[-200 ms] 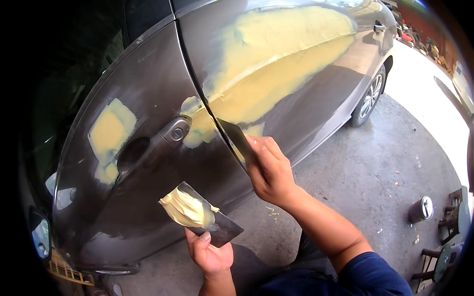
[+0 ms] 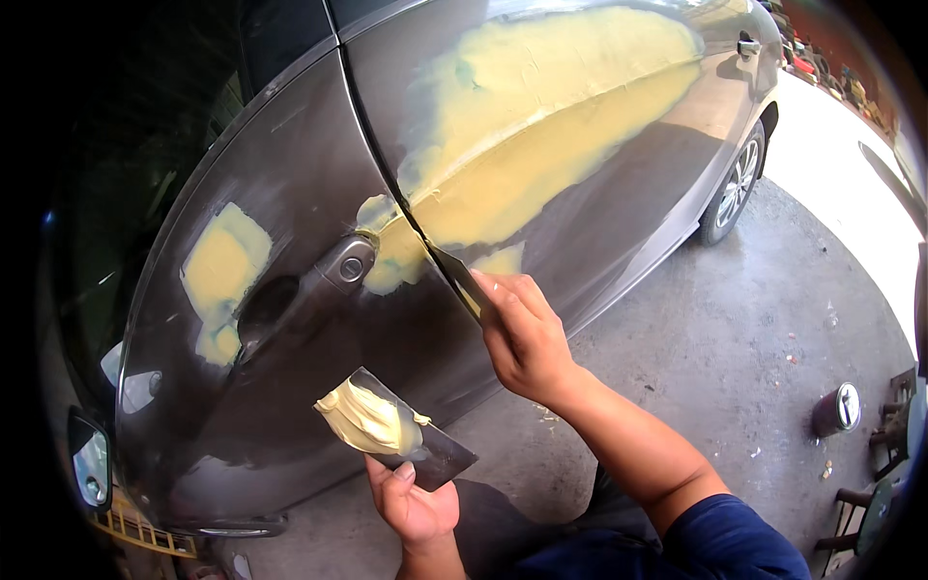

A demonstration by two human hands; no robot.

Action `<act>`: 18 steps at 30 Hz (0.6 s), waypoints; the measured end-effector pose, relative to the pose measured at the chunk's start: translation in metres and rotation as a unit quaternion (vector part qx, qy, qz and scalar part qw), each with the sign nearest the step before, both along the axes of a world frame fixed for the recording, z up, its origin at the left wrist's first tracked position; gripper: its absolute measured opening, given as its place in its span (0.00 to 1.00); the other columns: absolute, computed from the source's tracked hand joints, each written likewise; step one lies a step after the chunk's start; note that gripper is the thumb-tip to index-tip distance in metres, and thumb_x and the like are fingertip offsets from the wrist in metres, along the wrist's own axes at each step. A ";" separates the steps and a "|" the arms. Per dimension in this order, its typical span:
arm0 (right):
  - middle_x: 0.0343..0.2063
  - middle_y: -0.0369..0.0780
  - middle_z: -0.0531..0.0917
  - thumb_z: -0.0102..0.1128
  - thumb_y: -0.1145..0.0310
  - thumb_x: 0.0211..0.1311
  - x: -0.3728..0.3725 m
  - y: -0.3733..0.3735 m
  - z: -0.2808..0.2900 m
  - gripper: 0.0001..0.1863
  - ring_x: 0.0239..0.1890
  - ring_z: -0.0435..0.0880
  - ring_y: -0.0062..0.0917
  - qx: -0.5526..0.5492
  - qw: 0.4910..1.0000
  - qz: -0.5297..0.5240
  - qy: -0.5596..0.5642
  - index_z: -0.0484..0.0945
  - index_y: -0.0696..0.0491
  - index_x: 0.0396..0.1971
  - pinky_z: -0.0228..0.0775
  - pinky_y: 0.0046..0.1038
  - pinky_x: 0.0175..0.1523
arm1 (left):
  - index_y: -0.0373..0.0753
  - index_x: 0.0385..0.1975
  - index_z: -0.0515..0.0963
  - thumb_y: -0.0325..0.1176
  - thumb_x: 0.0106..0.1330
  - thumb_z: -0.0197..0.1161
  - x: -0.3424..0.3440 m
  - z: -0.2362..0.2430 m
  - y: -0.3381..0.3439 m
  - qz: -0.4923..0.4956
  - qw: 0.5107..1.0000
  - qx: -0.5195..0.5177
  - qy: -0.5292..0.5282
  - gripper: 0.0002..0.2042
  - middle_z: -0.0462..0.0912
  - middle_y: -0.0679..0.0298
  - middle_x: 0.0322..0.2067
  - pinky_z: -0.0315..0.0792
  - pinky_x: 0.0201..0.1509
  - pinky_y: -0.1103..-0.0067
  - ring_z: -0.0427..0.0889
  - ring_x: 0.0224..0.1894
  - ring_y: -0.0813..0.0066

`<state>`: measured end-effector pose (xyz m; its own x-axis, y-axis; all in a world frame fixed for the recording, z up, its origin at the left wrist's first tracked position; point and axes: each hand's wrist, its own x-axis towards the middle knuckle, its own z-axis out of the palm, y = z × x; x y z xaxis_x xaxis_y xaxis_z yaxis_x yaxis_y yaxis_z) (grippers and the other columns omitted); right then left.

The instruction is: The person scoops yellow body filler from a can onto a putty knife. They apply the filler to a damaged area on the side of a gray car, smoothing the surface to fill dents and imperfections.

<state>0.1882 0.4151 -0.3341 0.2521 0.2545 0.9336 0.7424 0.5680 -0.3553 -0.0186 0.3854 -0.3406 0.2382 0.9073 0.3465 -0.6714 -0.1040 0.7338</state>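
My left hand (image 2: pixel 416 507) grips a dark flat putty spreader (image 2: pixel 447 460) from below, thumb on top. A thick heap of pale yellow body filler (image 2: pixel 360 416) covers its far-left end. My right hand (image 2: pixel 530 338) pinches a second dark putty spreader (image 2: pixel 457 275), which is seen nearly edge-on. Its tip is at the gap (image 2: pixel 379 159) between two brown car doors. Yellow filler lies in a broad patch (image 2: pixel 551 126) on the right door and a small one (image 2: pixel 394 259) beside the door handle (image 2: pixel 340 266).
Another filler patch (image 2: pixel 227 259) is left of the handle. A side mirror (image 2: pixel 89 462) juts out at lower left, above a yellow rack (image 2: pixel 145 527). On the concrete floor stand a can (image 2: pixel 836 410) and dark stools (image 2: pixel 860 512) at right. The car's wheel (image 2: pixel 735 188) is at upper right.
The spreader in my right hand has tilted, showing less of its face, with its tip still by the door gap. My left hand keeps its hold. The whole view has shifted slightly.
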 end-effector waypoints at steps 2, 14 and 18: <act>0.41 0.48 0.77 0.54 0.86 0.50 -0.001 0.001 -0.003 0.26 0.41 0.76 0.41 -0.010 1.000 0.000 0.002 0.71 0.62 0.53 0.70 0.34 0.46 | 0.34 0.65 0.60 0.27 0.52 0.50 0.000 -0.001 0.000 0.002 1.000 0.001 0.001 0.33 0.72 0.57 0.55 0.64 0.63 0.70 0.71 0.57 0.65; 0.43 0.49 0.77 0.54 0.85 0.50 -0.005 0.008 0.004 0.25 0.42 0.76 0.41 -0.018 1.000 0.008 0.019 0.71 0.63 0.53 0.70 0.34 0.48 | 0.35 0.64 0.61 0.26 0.52 0.50 -0.002 -0.005 -0.002 0.012 1.000 0.002 0.014 0.33 0.72 0.57 0.55 0.64 0.63 0.69 0.71 0.57 0.64; 0.43 0.49 0.78 0.54 0.86 0.50 -0.004 0.012 0.012 0.26 0.41 0.76 0.41 0.006 1.000 0.008 0.014 0.71 0.63 0.53 0.70 0.35 0.48 | 0.35 0.64 0.61 0.26 0.52 0.50 -0.001 -0.003 -0.003 0.009 1.000 0.006 0.013 0.33 0.72 0.57 0.55 0.64 0.63 0.69 0.72 0.57 0.64</act>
